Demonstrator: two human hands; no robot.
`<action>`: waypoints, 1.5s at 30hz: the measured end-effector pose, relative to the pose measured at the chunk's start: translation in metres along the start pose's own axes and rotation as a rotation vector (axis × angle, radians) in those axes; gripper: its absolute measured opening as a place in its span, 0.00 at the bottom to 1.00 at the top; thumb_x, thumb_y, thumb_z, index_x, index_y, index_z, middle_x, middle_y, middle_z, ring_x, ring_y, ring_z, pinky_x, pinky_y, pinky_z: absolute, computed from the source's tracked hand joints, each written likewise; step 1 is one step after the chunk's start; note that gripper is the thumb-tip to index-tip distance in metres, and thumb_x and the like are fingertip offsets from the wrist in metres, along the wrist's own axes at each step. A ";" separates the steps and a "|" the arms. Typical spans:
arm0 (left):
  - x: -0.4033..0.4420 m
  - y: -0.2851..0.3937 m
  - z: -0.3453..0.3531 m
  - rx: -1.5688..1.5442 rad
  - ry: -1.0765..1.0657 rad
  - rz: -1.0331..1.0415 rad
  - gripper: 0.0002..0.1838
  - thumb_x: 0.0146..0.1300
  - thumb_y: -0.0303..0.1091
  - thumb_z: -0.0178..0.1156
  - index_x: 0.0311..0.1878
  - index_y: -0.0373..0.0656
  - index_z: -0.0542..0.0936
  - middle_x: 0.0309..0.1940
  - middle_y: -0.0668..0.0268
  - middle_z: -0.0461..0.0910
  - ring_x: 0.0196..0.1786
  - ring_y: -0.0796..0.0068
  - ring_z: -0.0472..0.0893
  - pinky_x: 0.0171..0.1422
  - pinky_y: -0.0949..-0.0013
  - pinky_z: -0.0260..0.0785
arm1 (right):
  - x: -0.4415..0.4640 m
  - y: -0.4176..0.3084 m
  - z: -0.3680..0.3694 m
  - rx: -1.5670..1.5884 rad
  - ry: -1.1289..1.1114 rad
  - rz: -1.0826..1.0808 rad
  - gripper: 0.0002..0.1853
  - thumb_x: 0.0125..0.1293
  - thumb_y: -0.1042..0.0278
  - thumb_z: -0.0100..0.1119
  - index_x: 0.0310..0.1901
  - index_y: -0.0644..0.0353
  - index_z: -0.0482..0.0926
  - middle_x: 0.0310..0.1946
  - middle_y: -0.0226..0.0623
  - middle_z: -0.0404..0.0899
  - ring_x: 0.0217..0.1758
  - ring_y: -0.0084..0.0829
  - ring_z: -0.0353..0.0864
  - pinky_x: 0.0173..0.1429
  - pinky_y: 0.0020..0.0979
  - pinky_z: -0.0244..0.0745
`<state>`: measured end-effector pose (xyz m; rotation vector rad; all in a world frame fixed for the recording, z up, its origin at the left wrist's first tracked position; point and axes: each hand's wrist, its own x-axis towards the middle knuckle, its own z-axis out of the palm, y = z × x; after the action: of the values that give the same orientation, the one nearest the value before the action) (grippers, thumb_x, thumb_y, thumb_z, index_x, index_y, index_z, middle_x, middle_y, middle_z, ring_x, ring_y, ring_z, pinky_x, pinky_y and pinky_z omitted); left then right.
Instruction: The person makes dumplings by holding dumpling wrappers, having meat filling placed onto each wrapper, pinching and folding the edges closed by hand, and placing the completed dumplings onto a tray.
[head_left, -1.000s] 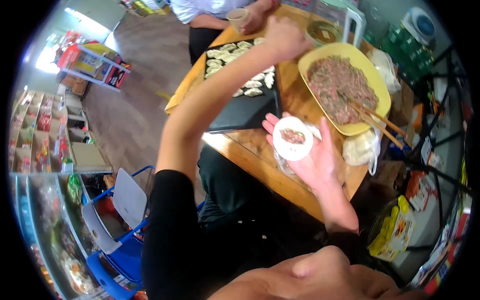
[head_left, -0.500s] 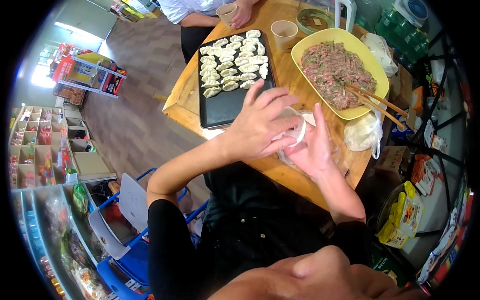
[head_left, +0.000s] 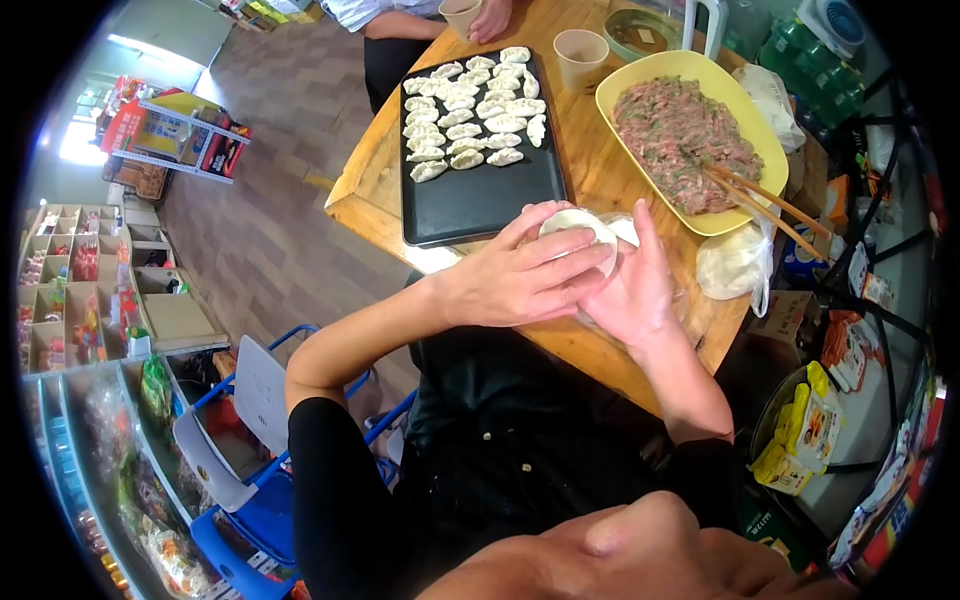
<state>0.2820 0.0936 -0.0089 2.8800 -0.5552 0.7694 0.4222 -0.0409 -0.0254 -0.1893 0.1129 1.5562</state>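
A round white dumpling wrapper is between my two hands above the table's near edge. My left hand lies over it, its fingers across the wrapper's face. Beneath, my right hand holds the wrapper from the other side, palm up with the thumb raised; its fingers are largely hidden. Just beyond my left hand is a black tray with rows of folded dumplings. To the right, a yellow bowl contains minced meat filling, with chopsticks resting in it.
A plastic bag of dough sits by the bowl on the wooden table. Farther back are a paper cup and a round glass dish. Another person's hand is beside a second cup. Blue chairs stand left.
My left hand has turned and lowered, its raised fingers now laid across the wrapper. The wrapper now shows more of its face. The view has shifted slightly.
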 end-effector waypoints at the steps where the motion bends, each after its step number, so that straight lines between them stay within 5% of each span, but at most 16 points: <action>1: -0.003 -0.001 -0.001 0.033 0.005 0.028 0.19 0.54 0.40 0.69 0.51 0.51 0.82 0.64 0.65 0.73 0.67 0.64 0.69 0.71 0.46 0.58 | 0.000 0.000 0.000 0.002 0.003 0.002 0.40 0.71 0.31 0.37 0.64 0.65 0.66 0.60 0.49 0.72 0.65 0.43 0.72 0.68 0.45 0.67; 8: -0.020 -0.008 0.007 0.164 0.187 0.062 0.19 0.54 0.34 0.69 0.51 0.58 0.81 0.61 0.68 0.75 0.67 0.66 0.69 0.71 0.47 0.60 | 0.000 0.003 0.013 0.018 -0.017 0.009 0.41 0.72 0.31 0.35 0.66 0.66 0.62 0.67 0.58 0.63 0.71 0.47 0.65 0.72 0.46 0.63; 10: -0.018 -0.010 0.008 0.195 0.259 0.093 0.10 0.59 0.32 0.63 0.44 0.54 0.78 0.58 0.68 0.76 0.64 0.68 0.73 0.70 0.47 0.64 | 0.001 0.004 0.014 -0.017 0.006 0.008 0.41 0.72 0.32 0.35 0.67 0.66 0.61 0.68 0.59 0.62 0.72 0.48 0.64 0.73 0.45 0.62; 16: -0.013 -0.010 0.003 0.189 0.175 0.095 0.12 0.53 0.32 0.68 0.42 0.55 0.80 0.58 0.69 0.77 0.64 0.68 0.72 0.71 0.46 0.61 | 0.000 0.002 0.013 -0.039 0.021 0.011 0.40 0.73 0.34 0.35 0.67 0.68 0.62 0.68 0.59 0.62 0.71 0.45 0.65 0.74 0.45 0.60; 26: -0.009 -0.009 -0.009 0.011 0.137 0.001 0.10 0.50 0.34 0.69 0.37 0.51 0.82 0.53 0.68 0.80 0.59 0.64 0.74 0.68 0.50 0.63 | -0.005 0.003 0.008 -0.097 -0.027 0.005 0.38 0.76 0.37 0.32 0.68 0.67 0.62 0.61 0.44 0.71 0.63 0.36 0.72 0.68 0.40 0.65; 30: 0.001 0.001 -0.003 -0.183 0.277 -0.221 0.13 0.48 0.33 0.72 0.37 0.48 0.81 0.54 0.63 0.79 0.58 0.62 0.74 0.64 0.54 0.65 | -0.001 0.005 -0.009 -0.039 -0.194 0.032 0.37 0.76 0.38 0.31 0.67 0.66 0.64 0.57 0.41 0.74 0.58 0.33 0.74 0.65 0.37 0.68; 34: 0.004 0.007 0.001 -0.453 0.319 -0.596 0.11 0.51 0.29 0.70 0.35 0.43 0.78 0.53 0.59 0.78 0.56 0.59 0.75 0.63 0.57 0.64 | -0.007 0.014 0.005 -0.487 -0.089 -0.102 0.30 0.76 0.47 0.40 0.68 0.64 0.61 0.61 0.38 0.70 0.65 0.29 0.69 0.68 0.35 0.65; 35: 0.003 0.006 0.001 -0.503 0.298 -0.632 0.09 0.56 0.27 0.67 0.36 0.41 0.76 0.53 0.59 0.78 0.55 0.62 0.75 0.60 0.63 0.67 | -0.005 0.011 0.001 -0.505 -0.216 -0.065 0.29 0.74 0.58 0.49 0.70 0.65 0.58 0.61 0.37 0.68 0.68 0.29 0.66 0.71 0.35 0.62; 36: 0.002 0.006 0.003 -0.500 0.302 -0.631 0.09 0.56 0.27 0.67 0.36 0.41 0.76 0.53 0.59 0.78 0.55 0.62 0.75 0.60 0.63 0.67 | -0.005 0.011 -0.002 -0.508 -0.220 -0.064 0.29 0.74 0.58 0.49 0.70 0.65 0.58 0.61 0.37 0.68 0.68 0.29 0.66 0.71 0.35 0.62; 39: 0.000 0.010 0.007 -0.950 0.315 -0.875 0.06 0.63 0.26 0.63 0.39 0.39 0.75 0.51 0.60 0.77 0.49 0.78 0.77 0.48 0.75 0.71 | -0.010 0.015 0.003 -0.699 -0.023 -0.041 0.30 0.67 0.72 0.56 0.68 0.66 0.59 0.58 0.36 0.68 0.61 0.28 0.69 0.65 0.32 0.64; 45: -0.001 0.017 0.007 -1.021 0.387 -0.890 0.06 0.64 0.26 0.63 0.40 0.39 0.74 0.50 0.61 0.76 0.44 0.82 0.76 0.45 0.77 0.71 | -0.011 0.021 0.003 -0.686 -0.013 -0.077 0.25 0.72 0.75 0.50 0.68 0.67 0.60 0.59 0.37 0.69 0.65 0.28 0.70 0.73 0.33 0.64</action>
<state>0.2781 0.0767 -0.0157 1.6688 0.3207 0.5827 0.4011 -0.0507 -0.0211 -0.7123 -0.4417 1.4693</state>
